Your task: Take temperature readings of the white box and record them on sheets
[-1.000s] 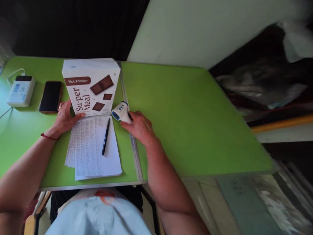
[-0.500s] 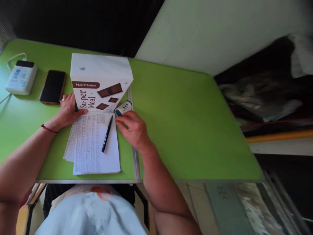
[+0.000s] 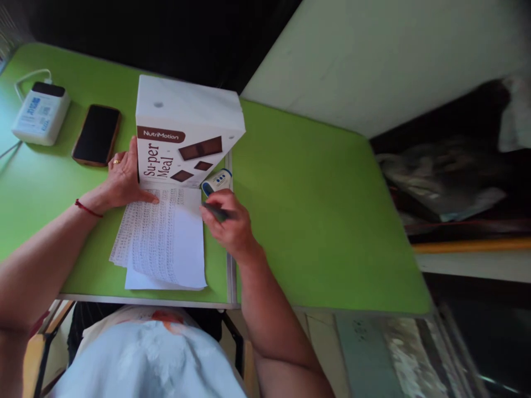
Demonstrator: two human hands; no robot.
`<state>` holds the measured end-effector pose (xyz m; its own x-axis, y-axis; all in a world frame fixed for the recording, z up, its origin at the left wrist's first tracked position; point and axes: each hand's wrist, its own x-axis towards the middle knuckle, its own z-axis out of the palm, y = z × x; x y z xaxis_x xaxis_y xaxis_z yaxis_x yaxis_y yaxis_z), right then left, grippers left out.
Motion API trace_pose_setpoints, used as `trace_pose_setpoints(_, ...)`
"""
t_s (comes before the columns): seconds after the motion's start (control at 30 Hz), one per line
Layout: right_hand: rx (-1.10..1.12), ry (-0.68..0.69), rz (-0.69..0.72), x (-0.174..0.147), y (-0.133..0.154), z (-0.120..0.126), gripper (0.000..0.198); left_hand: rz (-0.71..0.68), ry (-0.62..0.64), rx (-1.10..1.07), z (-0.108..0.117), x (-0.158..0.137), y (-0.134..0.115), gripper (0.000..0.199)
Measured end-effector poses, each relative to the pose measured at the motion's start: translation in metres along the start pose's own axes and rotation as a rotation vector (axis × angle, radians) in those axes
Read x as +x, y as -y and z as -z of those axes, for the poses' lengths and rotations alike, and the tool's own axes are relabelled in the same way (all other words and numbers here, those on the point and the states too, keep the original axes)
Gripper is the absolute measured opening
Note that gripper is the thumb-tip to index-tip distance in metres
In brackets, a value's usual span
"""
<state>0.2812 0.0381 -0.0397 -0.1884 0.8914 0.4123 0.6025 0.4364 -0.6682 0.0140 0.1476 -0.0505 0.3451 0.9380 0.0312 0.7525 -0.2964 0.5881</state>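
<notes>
My right hand (image 3: 233, 224) is closed on a dark pen (image 3: 216, 211), just off the right edge of the paper sheets (image 3: 188, 249). Dense handwriting covers the left part of the top sheet, whose lower edge is slightly lifted. With fingers spread, my left hand (image 3: 126, 179) rests against the left side of a white NutriMotion box (image 3: 188, 119); its thumb lies on the paper. The box stands upright at the sheets' far edge. Between the box and my right hand lies a small white and blue device (image 3: 217, 181), partly covered by that hand.
A phone (image 3: 97, 134) and a white power bank (image 3: 42, 114) with a cable are at the left of the green table (image 3: 315, 232). A metal seam (image 3: 231, 276) runs across the tabletop. A dark panel and pale wall stand behind, with a cluttered shelf (image 3: 448, 182) at right.
The pen, which lay on the paper, is now in my right hand. My left thumb has moved from the box's lower edge onto the paper. The top sheet's lower edge has lifted.
</notes>
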Motion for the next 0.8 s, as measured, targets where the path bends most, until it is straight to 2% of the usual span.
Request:
trace_pose_setpoints(0.07,0.209,-0.11,-0.12,-0.003,0.006,-0.005,0.014,-0.009,0.0,-0.009,-0.001,0.001,0.001,0.144)
trace_pose_setpoints(0.17,0.396,-0.126,-0.303,-0.007,0.012,-0.018,0.02,-0.006,-0.004,-0.027,-0.001,0.0,-0.001,0.143)
trace_pose_setpoints(0.27,0.412,-0.109,-0.415,-0.005,0.012,-0.032,0.021,0.01,0.018,0.013,0.001,-0.001,-0.004,0.144)
trace_pose_setpoints(0.33,0.381,-0.133,-0.44,-0.003,0.009,-0.039,0.018,0.01,0.03,0.045,0.002,-0.001,-0.005,0.143)
trace_pose_setpoints(0.43,0.321,-0.169,-0.402,0.0,0.004,-0.044,0.015,-0.002,0.028,0.057,0.001,0.0,-0.003,0.143)
trace_pose_setpoints(0.57,0.25,-0.181,-0.243,-0.002,-0.002,-0.048,0.015,-0.016,0.029,0.057,0.002,-0.002,-0.004,0.139)
trace_pose_setpoints(0.67,0.217,-0.191,-0.155,-0.004,-0.005,-0.05,0.015,0.015,0.04,0.096,0.004,-0.005,-0.013,0.13)
trace_pose_setpoints(0.8,0.164,-0.181,-0.121,-0.005,-0.006,-0.051,0.014,0.075,0.062,0.156,0.008,-0.008,-0.025,0.131)
